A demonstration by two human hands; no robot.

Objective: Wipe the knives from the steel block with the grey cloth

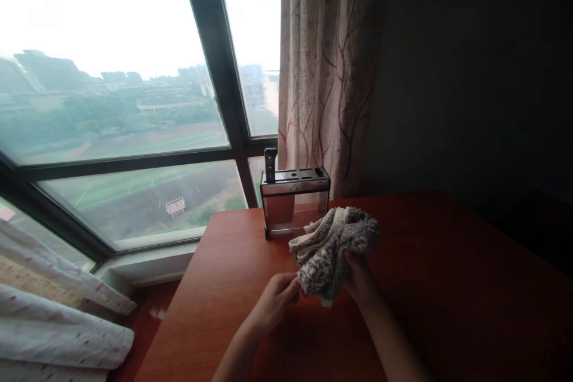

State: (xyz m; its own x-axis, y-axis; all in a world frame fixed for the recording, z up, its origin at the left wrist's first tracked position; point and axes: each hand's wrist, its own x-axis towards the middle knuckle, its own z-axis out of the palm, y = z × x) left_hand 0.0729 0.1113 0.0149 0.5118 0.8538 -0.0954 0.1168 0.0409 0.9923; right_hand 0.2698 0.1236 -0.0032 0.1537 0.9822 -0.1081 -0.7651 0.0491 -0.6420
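A bunched grey, fuzzy cloth with pale edges is held up over the table, between my hands. With fingers and thumb closed, my left hand pinches at the cloth's lower left end. My right hand grips the cloth from its right underside, the thumb resting on it and most fingers hidden behind. Whether anything is wrapped inside the folds cannot be seen. Just beyond the cloth stands a clear-sided knife block with a slotted top. One dark-handled knife sits upright in its left end.
The reddish-brown wooden table spreads under my hands, its left edge running down beside a large window. A patterned curtain hangs behind the knife block. Another pale curtain lies at the lower left. The right side is dark.
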